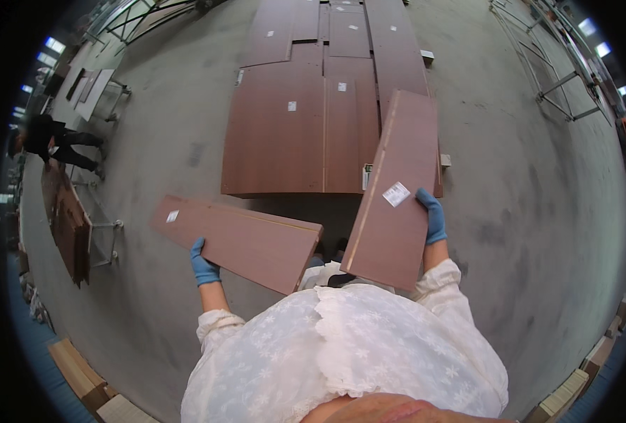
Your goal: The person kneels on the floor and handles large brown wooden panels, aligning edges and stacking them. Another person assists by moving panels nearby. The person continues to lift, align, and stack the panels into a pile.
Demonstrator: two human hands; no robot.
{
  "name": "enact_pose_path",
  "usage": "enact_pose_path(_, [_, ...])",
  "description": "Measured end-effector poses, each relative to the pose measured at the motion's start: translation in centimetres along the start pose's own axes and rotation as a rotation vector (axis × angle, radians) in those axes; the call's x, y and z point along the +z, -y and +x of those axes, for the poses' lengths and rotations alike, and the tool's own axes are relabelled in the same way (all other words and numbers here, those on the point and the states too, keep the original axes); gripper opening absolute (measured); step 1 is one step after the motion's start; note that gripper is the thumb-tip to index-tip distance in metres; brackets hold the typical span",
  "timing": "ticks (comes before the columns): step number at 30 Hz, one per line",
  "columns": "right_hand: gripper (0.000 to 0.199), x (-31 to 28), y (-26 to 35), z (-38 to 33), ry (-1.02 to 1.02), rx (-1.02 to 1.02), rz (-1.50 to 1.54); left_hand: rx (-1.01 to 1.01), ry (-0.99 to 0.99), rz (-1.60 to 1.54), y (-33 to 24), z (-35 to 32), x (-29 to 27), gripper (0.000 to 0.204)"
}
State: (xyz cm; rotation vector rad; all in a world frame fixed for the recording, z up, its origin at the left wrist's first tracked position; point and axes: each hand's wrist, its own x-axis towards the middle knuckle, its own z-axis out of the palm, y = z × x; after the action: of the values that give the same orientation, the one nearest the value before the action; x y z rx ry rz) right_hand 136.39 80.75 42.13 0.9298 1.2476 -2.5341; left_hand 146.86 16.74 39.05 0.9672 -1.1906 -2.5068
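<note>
My left hand (204, 264), in a blue glove, is closed on the lower edge of a brown wooden panel (249, 240) with a small white label. That panel slants across in front of me on the left. A second brown panel (397, 162), with a larger white label, stands tilted on my right. Its outer edge is gripped by my right hand (432, 215), also gloved in blue. The fingers of both hands are partly hidden behind the panels. The two panels are apart, and their near ends come close to my body.
Ahead lies a large stack of brown panels (274, 141) with labels. Metal frame racks (553, 77) stand at the far right. On the left are a person in dark clothes (59, 141), a small table (93, 95) and more leaning panels (70, 225). Boards (80, 374) lie lower left.
</note>
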Motion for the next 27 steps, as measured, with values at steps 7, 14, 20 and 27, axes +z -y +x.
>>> enact_pose_path(7, [0.042, -13.3, 3.5, -6.5, -0.191, -0.266, -0.035, -0.248, -0.215, -0.118, 5.7, -1.3, 5.0, 0.06])
enact_pose_path(14, [0.051, -30.2, 5.9, -8.5, -0.327, -0.284, 0.103, -0.272, -0.216, -0.128, 17.9, -1.7, 19.7, 0.059])
enact_pose_path(20, [0.044, -47.1, 14.1, -10.1, -0.408, -0.167, 0.286, -0.335, -0.213, -0.046, 31.8, -8.4, 35.8, 0.056])
enact_pose_path(27, [0.041, -57.2, 24.4, -7.7, -0.466, -0.231, 0.281, -0.395, -0.101, 0.065, 42.7, -13.3, 47.5, 0.062])
